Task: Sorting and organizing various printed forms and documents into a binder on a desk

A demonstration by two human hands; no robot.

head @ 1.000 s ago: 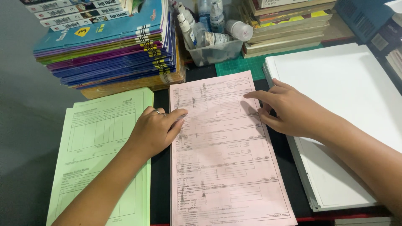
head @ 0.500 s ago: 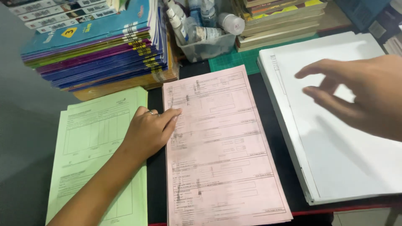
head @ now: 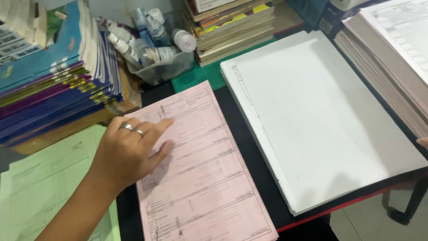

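My left hand (head: 127, 154), with two rings on it, rests flat on the upper left part of a stack of pink printed forms (head: 205, 187), fingers spread and pointing to the right. It holds nothing. Only a fingertip of my right hand (head: 423, 142) shows at the right edge of the view, beside the lower end of a tall pile of printed sheets (head: 392, 58). What it holds is hidden. A pile of green forms (head: 40, 187) lies left of the pink ones, partly under my left forearm.
A thick stack of blank white paper (head: 321, 116) lies between the pink forms and the tall pile. Behind are a heap of coloured booklets (head: 53, 89), a clear tub of small bottles (head: 156, 67), stacked books (head: 232, 27) and a green cutting mat (head: 196, 78).
My right hand has swung from the pink forms across the white stack to the far right, nearly out of view. The view has turned right. My left hand stays on the pink forms.
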